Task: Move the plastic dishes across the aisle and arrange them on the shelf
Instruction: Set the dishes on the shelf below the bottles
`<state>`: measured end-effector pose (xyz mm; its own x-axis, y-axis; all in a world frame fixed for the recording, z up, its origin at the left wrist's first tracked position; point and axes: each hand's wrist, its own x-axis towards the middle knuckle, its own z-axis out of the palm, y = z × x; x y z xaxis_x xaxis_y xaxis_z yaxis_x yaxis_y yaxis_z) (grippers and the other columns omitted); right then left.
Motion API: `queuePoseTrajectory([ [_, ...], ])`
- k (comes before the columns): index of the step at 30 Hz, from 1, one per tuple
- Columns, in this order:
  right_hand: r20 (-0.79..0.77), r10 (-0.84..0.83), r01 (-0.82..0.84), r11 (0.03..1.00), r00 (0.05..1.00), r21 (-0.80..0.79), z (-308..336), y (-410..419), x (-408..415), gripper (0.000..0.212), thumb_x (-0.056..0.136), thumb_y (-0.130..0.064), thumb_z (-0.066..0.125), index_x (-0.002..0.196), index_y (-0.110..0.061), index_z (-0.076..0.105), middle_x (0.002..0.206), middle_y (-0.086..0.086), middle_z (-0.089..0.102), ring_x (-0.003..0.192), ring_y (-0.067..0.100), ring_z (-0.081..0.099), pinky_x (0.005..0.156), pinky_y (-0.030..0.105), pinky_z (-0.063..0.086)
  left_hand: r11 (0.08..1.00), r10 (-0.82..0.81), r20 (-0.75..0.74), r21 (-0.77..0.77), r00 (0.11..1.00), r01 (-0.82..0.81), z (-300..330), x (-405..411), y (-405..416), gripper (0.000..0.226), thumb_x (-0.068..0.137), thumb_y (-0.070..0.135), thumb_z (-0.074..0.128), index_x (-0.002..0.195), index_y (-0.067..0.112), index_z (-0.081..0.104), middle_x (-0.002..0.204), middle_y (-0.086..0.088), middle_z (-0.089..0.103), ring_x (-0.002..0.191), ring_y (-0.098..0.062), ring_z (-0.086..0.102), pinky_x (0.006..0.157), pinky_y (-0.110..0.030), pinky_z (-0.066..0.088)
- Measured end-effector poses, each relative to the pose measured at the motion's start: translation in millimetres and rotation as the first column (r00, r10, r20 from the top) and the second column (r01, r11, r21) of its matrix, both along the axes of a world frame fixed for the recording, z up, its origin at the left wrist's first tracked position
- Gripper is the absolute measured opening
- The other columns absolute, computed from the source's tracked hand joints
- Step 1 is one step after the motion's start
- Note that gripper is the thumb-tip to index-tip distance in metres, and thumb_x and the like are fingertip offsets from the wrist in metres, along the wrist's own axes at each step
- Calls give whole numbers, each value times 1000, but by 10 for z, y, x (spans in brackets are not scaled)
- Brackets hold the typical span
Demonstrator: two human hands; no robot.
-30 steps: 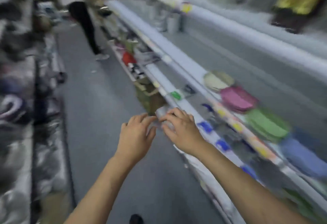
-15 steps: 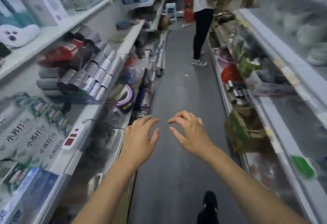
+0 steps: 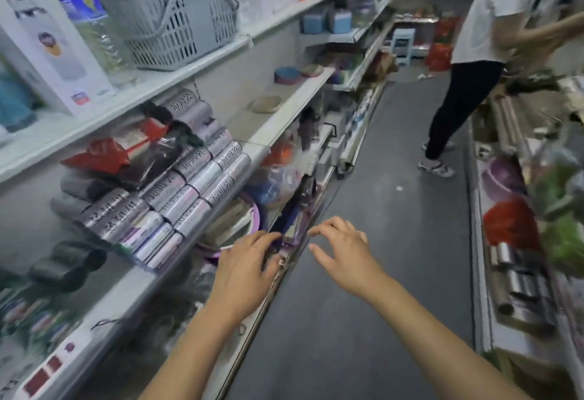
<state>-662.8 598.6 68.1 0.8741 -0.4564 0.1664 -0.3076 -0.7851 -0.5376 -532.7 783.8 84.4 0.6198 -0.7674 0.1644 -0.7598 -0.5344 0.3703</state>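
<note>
Plastic dishes (image 3: 298, 73) are sitting far up the aisle on the left-hand shelf (image 3: 294, 106), a blue and purple stack beside a paler one, with a single tan dish (image 3: 265, 104) lying nearer to us on the same board. We are seeing them well apart from both hands.

We are holding our left hand (image 3: 245, 268) out low in front, fingers spread and loosely bent, gripping nothing; it is hovering over the edge of the lower shelf, in front of a purple-rimmed basin (image 3: 234, 226). Our right hand (image 3: 344, 254) is hanging over the grey aisle floor (image 3: 395, 226), fingers likewise spread and slightly curled, holding nothing. The two hands are near each other but not touching.

Just left of our left hand, silver-labelled rolls (image 3: 177, 191) are lying stacked in rows on the middle shelf, with a red packet (image 3: 104, 153) behind them. Above, a grey plastic basket (image 3: 177, 20) is standing beside a white box (image 3: 53, 52).

Further along the aisle, a person in a white top and black trousers (image 3: 464, 90) is standing facing the right-hand shelves (image 3: 486, 289), where steel cylinders (image 3: 518, 286) and something red (image 3: 508, 222) are resting.
</note>
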Motion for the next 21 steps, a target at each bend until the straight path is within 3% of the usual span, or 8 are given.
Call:
queuePoseTrajectory([
  [7,-117,120,-124,992,986,-29,-190,-1286,1260,28,100,-46,54,127,-39,59,119,-16,46,120,9,45,96,34,30,989,141,-70,-26,988,-143,-321,1214,-1166,41,95,35,56,136,34,56,136,12,60,124,-18,55,101,-44,46],
  [12,-209,66,-74,997,976,-32,-296,-2403,2271,28,100,-46,54,127,-40,58,116,-16,46,118,11,46,89,33,27,994,109,-128,21,986,-107,-594,2371,-2302,44,97,36,54,141,34,52,138,10,59,124,-19,56,102,-46,47],
  [15,-246,24,-33,999,969,-35,-242,-3015,2776,28,101,-48,51,127,-39,57,119,-12,48,120,15,47,92,36,31,997,66,-140,52,988,-59,-547,2980,-2950,46,94,34,54,140,33,53,137,8,60,125,-22,56,103,-42,45],
  [21,-230,-32,44,998,973,47,-219,-4043,3576,26,102,-46,50,125,-39,59,115,-13,48,118,15,50,89,35,30,995,47,-103,93,994,-37,-370,3877,-4057,39,100,38,48,139,35,51,139,10,58,124,-22,54,101,-42,43],
])
